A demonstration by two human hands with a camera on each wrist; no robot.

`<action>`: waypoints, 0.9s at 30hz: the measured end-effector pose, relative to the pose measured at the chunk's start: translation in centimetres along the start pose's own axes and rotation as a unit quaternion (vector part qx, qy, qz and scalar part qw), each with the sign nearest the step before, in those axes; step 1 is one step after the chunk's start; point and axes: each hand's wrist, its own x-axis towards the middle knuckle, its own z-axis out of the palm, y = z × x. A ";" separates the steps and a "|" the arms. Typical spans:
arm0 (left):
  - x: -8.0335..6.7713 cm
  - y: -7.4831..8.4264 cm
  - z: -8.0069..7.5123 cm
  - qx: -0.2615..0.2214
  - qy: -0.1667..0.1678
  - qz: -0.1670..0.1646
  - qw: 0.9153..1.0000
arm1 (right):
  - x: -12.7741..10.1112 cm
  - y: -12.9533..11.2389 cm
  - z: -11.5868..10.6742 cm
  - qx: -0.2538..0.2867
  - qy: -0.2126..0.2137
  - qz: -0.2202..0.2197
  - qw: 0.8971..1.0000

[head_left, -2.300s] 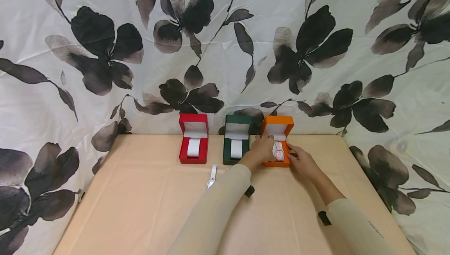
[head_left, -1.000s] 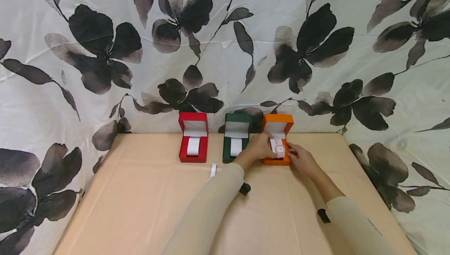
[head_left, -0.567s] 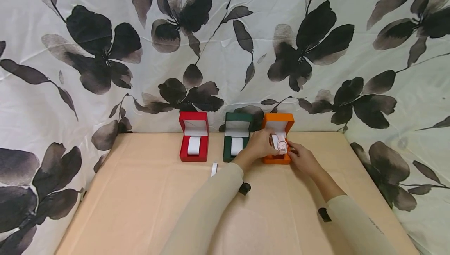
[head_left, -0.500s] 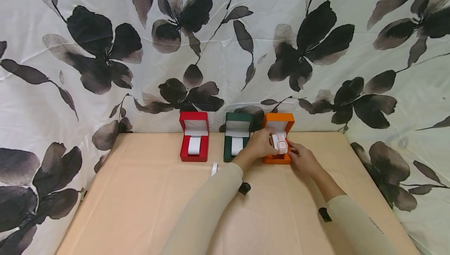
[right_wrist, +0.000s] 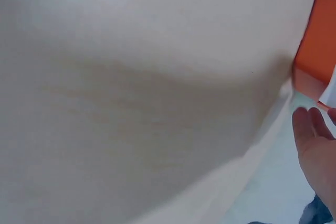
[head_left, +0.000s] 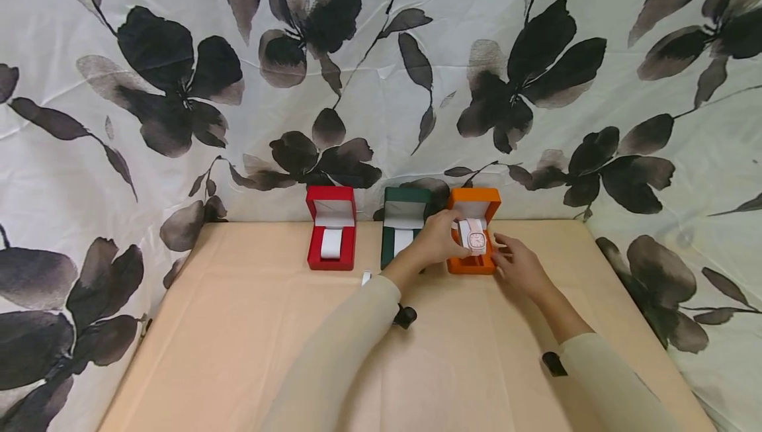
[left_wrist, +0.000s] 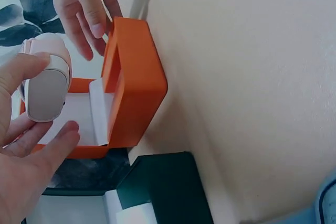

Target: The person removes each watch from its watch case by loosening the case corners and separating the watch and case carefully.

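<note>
A pink wristwatch (head_left: 477, 240) is strapped round a white watch cushion (left_wrist: 46, 95). My left hand (head_left: 439, 239) grips the cushion between thumb and fingers, raised out of the orange watch box (head_left: 470, 266). That box stands with its lid up, and the left wrist view shows its bare interior (left_wrist: 79, 114). Close to the box's right side is my right hand (head_left: 519, 264), fingers loosely bent and holding nothing. In the right wrist view the right hand (right_wrist: 319, 156) is slightly apart from the box.
Left of the orange box stand a green watch box (head_left: 406, 195) and a red watch box (head_left: 331, 264), both with raised lids and white cushions. The end of a white watch strap (head_left: 366, 277) shows on the table (head_left: 238, 326), partly behind my left sleeve. Patterned cloth hangs behind.
My left hand has taken hold of the cushion and lifted it with the pink watch up out of the orange box. My right hand has drawn slightly away from the box's side.
</note>
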 end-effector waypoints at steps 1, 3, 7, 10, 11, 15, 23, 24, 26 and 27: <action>-0.1 0.0 -0.2 -0.002 0.000 -0.001 1.000 | -0.1 -0.2 -0.2 -0.001 0.001 0.000 1.000; -0.3 0.0 -0.5 0.000 0.002 -0.002 1.000 | -0.3 -0.6 -0.6 -0.004 0.004 0.000 1.000; -0.7 0.0 -1.3 0.011 0.009 0.007 1.000 | -0.4 -1.8 -1.4 0.008 0.007 -0.025 1.000; -1.1 0.0 -1.9 0.001 0.017 0.022 1.000 | -0.4 -2.8 -1.8 0.029 0.012 -0.062 0.998; -1.3 0.0 -2.0 -0.007 0.018 0.026 0.999 | -0.4 -3.1 -1.9 0.032 0.014 -0.074 0.997; -2.0 0.0 -2.7 -0.055 0.019 0.035 0.998 | -0.4 -4.6 -2.3 0.039 0.008 -0.112 0.993; -3.8 0.4 -4.6 -0.125 0.009 0.039 0.991 | -0.7 -8.5 -3.0 0.070 -0.030 -0.126 0.989; -4.0 0.4 -4.9 -0.130 0.007 0.042 0.991 | -0.7 -9.0 -3.1 0.074 -0.036 -0.125 0.989; -4.5 0.4 -5.4 -0.136 0.006 0.049 0.989 | -0.8 -9.9 -3.1 0.084 -0.048 -0.126 0.987; -4.7 0.4 -5.6 -0.140 0.006 0.054 0.989 | -0.8 -10.3 -3.2 0.088 -0.052 -0.131 0.986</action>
